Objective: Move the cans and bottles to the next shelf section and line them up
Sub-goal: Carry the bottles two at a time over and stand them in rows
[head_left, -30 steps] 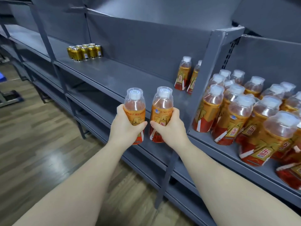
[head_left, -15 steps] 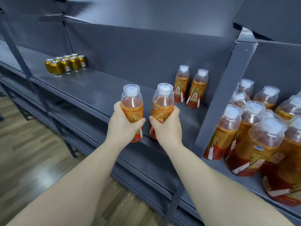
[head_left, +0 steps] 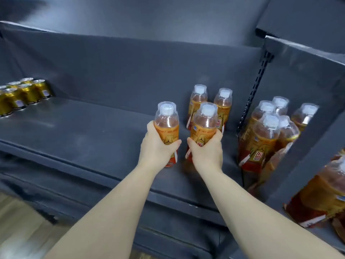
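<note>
My left hand [head_left: 157,146] grips an orange drink bottle [head_left: 166,121] with a clear cap. My right hand [head_left: 207,149] grips a second such bottle [head_left: 204,124]. Both bottles are upright over the grey shelf [head_left: 93,131], just in front of two bottles standing side by side at the back wall, one on the left [head_left: 198,99] and one on the right [head_left: 223,103]. Right of the upright post [head_left: 251,94], several more bottles [head_left: 265,131] crowd the adjoining section. A group of gold cans [head_left: 22,94] stands at the far left of the shelf.
The shelf above [head_left: 130,17] overhangs the work area. A lower shelf edge [head_left: 93,195] runs beneath my forearms. Wood floor [head_left: 16,225] shows at the lower left. More bottles [head_left: 321,195] lie close to the camera at the right edge.
Both hands have carried their bottles forward over the shelf, closer to the two bottles at the back wall. The camera has moved in and the view has shifted right.
</note>
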The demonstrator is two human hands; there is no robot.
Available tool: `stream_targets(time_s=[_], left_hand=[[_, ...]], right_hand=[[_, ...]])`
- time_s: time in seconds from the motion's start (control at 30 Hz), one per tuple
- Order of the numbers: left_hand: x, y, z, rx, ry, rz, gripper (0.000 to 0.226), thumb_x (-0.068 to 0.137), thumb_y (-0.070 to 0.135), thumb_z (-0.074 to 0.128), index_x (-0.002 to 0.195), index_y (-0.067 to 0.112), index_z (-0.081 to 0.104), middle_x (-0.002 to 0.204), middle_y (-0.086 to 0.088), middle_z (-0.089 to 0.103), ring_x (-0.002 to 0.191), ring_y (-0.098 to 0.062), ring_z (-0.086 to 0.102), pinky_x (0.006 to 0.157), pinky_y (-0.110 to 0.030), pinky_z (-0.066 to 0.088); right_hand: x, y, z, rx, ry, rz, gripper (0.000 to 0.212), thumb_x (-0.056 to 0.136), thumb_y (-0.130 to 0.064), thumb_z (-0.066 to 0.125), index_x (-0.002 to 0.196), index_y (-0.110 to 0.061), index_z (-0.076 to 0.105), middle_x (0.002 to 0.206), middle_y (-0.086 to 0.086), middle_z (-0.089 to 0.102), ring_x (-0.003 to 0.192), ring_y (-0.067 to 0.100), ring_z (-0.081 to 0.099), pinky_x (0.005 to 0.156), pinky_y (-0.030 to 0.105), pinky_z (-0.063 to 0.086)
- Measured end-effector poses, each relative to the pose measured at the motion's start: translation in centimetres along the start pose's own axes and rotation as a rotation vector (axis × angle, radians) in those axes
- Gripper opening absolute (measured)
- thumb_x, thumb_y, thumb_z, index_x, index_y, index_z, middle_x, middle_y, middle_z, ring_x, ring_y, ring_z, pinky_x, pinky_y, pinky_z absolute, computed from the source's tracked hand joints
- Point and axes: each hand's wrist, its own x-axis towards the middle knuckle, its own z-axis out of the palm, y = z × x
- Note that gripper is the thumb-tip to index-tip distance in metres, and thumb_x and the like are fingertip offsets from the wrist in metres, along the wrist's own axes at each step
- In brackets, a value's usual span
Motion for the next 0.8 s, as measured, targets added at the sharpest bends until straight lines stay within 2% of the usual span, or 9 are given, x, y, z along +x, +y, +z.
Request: stream_targets(time_s=[0.07,0.17,0.27,0.33,0.43,0.57,0.7,0.8], left_hand=[[1.5,-0.4,0.5,-0.011,-0.056,0.023,0.075,0.077,0.035,0.085,0.133,0.029,0.034,0.118,0.008,0.057,0.105,-0.013,0.058,0.082,-0.029,0.048],[3.3,-0.8,1.3,-0.046,-0.119,0.058,0.075,0.077,0.034,0.085,0.133,0.028,0.035,0.118,0.01,0.057,0.105,-0.01,0.057,0.082,-0.027,0.047],[4.7,-1.3,2.1,-0.065,-0.179,0.093,0.074,0.078,0.033,0.084,0.132,0.029,0.035,0.117,0.012,0.055,0.104,-0.008,0.056,0.08,-0.025,0.044],[5.4,-1.6,2.7,-0.069,-0.211,0.107,0.074,0.077,0.034,0.085,0.131,0.029,0.035,0.119,0.01,0.057,0.106,-0.01,0.057,0.082,-0.027,0.048],[6.3,-2.0,3.5,-0.067,-0.248,0.115,0.079,0.075,0.036,0.086,0.135,0.029,0.035,0.122,0.008,0.058,0.109,-0.014,0.058,0.09,-0.035,0.054],[7.2,-2.1,4.4,-0.089,-0.284,0.129,0.079,0.074,0.037,0.086,0.134,0.029,0.035,0.121,0.008,0.058,0.109,-0.014,0.059,0.092,-0.037,0.054],[7.7,-2.4,4.8,-0.088,-0.307,0.147,0.083,0.073,0.038,0.086,0.136,0.03,0.033,0.123,0.008,0.057,0.111,-0.014,0.058,0.093,-0.038,0.054],[7.5,-3.3,4.7,-0.06,-0.342,0.15,0.089,0.072,0.04,0.087,0.139,0.028,0.029,0.127,0.007,0.056,0.114,-0.015,0.057,0.094,-0.037,0.054]], right_hand=[[0.8,0.1,0.2,-0.01,0.035,0.008,0.075,0.086,-0.039,0.075,0.144,-0.027,0.029,0.12,-0.005,0.053,0.102,0.016,0.056,0.081,0.032,0.045],[1.6,0.5,0.4,-0.016,0.066,-0.016,0.074,0.085,-0.035,0.077,0.143,-0.027,0.032,0.119,-0.006,0.056,0.091,0.006,0.057,0.074,0.02,0.043],[2.2,1.0,0.5,-0.003,0.1,-0.036,0.076,0.084,-0.033,0.078,0.145,-0.028,0.032,0.123,-0.012,0.053,0.103,0.005,0.053,0.086,0.025,0.044],[2.5,1.2,0.5,0.004,0.107,-0.036,0.077,0.085,-0.03,0.078,0.146,-0.026,0.032,0.123,-0.013,0.052,0.105,0.005,0.052,0.089,0.025,0.043],[2.8,1.6,0.3,-0.011,0.118,-0.029,0.078,0.085,-0.028,0.079,0.146,-0.024,0.031,0.12,-0.014,0.05,0.101,0.002,0.052,0.084,0.017,0.041],[3.0,2.4,0.1,-0.018,0.139,-0.01,0.078,0.084,-0.028,0.079,0.146,-0.023,0.031,0.126,-0.008,0.054,0.112,0.01,0.055,0.092,0.026,0.046],[3.1,2.7,0.1,-0.017,0.144,-0.008,0.076,0.086,-0.026,0.078,0.144,-0.025,0.03,0.124,-0.011,0.053,0.112,0.009,0.054,0.098,0.029,0.047],[3.0,3.1,0.3,-0.017,0.136,-0.006,0.082,0.085,-0.027,0.079,0.148,-0.026,0.026,0.129,-0.01,0.053,0.116,0.008,0.053,0.1,0.03,0.047]])
